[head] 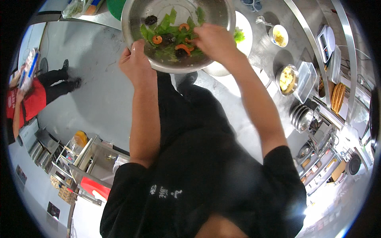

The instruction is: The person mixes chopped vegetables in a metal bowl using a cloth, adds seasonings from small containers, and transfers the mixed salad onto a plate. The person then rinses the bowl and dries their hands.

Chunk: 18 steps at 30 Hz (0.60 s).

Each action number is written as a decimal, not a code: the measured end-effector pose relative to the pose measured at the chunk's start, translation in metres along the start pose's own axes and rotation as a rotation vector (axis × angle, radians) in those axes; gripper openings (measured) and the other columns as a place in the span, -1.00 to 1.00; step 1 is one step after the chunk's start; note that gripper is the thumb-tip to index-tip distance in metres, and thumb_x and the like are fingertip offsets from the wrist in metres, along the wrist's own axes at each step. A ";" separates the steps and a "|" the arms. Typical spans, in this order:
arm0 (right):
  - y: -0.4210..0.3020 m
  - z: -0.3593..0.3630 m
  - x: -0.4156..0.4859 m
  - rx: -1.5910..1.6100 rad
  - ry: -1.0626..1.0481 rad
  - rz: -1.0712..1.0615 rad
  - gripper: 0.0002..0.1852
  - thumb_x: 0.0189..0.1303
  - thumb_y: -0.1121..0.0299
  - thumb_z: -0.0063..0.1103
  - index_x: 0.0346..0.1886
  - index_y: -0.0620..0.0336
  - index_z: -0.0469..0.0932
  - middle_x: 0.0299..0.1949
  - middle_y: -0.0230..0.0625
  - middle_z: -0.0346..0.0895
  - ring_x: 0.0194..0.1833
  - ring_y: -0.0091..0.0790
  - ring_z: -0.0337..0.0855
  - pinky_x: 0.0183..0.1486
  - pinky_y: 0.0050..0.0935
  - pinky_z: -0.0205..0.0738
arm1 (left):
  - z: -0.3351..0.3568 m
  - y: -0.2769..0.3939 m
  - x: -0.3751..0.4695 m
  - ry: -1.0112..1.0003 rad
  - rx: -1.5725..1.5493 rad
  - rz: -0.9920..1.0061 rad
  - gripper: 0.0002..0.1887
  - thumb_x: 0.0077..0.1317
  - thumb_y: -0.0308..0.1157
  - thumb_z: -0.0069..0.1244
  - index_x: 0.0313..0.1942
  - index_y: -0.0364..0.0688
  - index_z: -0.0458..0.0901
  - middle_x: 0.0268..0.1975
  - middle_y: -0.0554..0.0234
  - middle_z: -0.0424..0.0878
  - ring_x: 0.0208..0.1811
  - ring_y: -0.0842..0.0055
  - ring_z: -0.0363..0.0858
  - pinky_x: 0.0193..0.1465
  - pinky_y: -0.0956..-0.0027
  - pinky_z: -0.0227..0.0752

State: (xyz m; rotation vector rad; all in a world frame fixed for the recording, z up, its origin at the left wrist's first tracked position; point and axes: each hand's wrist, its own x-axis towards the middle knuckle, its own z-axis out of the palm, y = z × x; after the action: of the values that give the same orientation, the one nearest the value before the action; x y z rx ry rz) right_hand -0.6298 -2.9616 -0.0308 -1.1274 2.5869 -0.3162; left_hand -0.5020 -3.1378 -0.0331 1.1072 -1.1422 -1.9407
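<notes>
A wide stainless steel mixing bowl [154, 64] is held up in front of me, tilted so its inside shows. My left hand [137, 61] grips its near left rim, thumb over the edge. Inside lie cut green leaves [166, 25], several orange shrimp [182, 48] and dark, black pieces [151, 20]. My right hand [212, 41] is over the right side of the bowl, its fingers bunched at the leaves; whether they pinch any food is hidden. Partly behind the bowl, a white plate [248, 32] bears green leaves.
On the steel counter at right stand a small bowl [285, 35] with yellow food, a metal bowl [294, 70] of pale yellow chunks, a clear plastic container [309, 77], stacked metal bowls [303, 119] and a scale [324, 44]. A person [29, 98] in red is at far left.
</notes>
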 end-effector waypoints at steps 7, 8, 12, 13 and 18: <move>0.006 0.031 0.029 -0.206 -0.086 0.071 -0.55 0.26 0.49 0.27 0.25 0.04 0.64 0.05 0.03 0.63 0.02 0.12 0.77 0.08 0.03 0.69 | 0.003 -0.019 0.002 0.029 -0.079 -0.054 -0.89 0.30 -0.54 0.12 -0.24 -0.43 0.70 -0.30 0.28 0.69 -0.33 0.61 0.58 -0.23 0.43 0.48; 0.013 0.029 0.033 -0.189 -0.126 0.076 -0.53 0.27 0.49 0.26 0.27 0.04 0.63 0.06 0.03 0.62 0.04 0.13 0.76 0.11 0.04 0.68 | 0.000 -0.024 0.004 0.050 -0.042 -0.028 -0.90 0.29 -0.55 0.10 -0.27 -0.41 0.71 -0.32 0.33 0.66 -0.36 0.64 0.51 -0.26 0.47 0.40; 0.046 -0.002 0.045 0.123 -0.092 0.000 -0.54 0.28 0.44 0.30 0.28 0.09 0.62 0.05 -0.01 0.66 0.09 -0.01 0.73 0.16 -0.05 0.61 | 0.001 -0.020 0.003 0.096 -0.094 -0.113 -0.91 0.29 -0.54 0.12 -0.28 -0.38 0.72 -0.34 0.39 0.65 -0.37 0.67 0.50 -0.26 0.48 0.39; 0.050 -0.016 0.052 0.216 -0.143 -0.057 -0.54 0.29 0.41 0.31 0.28 0.09 0.61 0.05 -0.01 0.68 0.04 -0.03 0.74 0.13 -0.07 0.62 | -0.003 -0.021 0.003 0.088 -0.101 -0.115 -0.91 0.30 -0.54 0.12 -0.27 -0.38 0.73 -0.35 0.40 0.65 -0.37 0.67 0.51 -0.25 0.48 0.40; 0.011 -0.054 0.096 0.465 -0.014 0.013 -0.69 0.35 0.31 0.31 0.04 0.31 0.65 -0.09 0.12 0.71 -0.04 0.13 0.73 0.03 0.05 0.59 | -0.008 -0.022 0.004 0.057 -0.093 -0.100 -0.91 0.31 -0.55 0.12 -0.26 -0.37 0.74 -0.32 0.41 0.68 -0.35 0.68 0.53 -0.23 0.49 0.42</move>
State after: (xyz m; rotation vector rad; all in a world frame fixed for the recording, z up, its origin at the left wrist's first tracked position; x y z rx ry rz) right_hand -0.7187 -3.0211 -0.0017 -0.9345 2.3289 -0.8495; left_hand -0.4988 -3.1347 -0.0567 1.1819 -0.9723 -2.0034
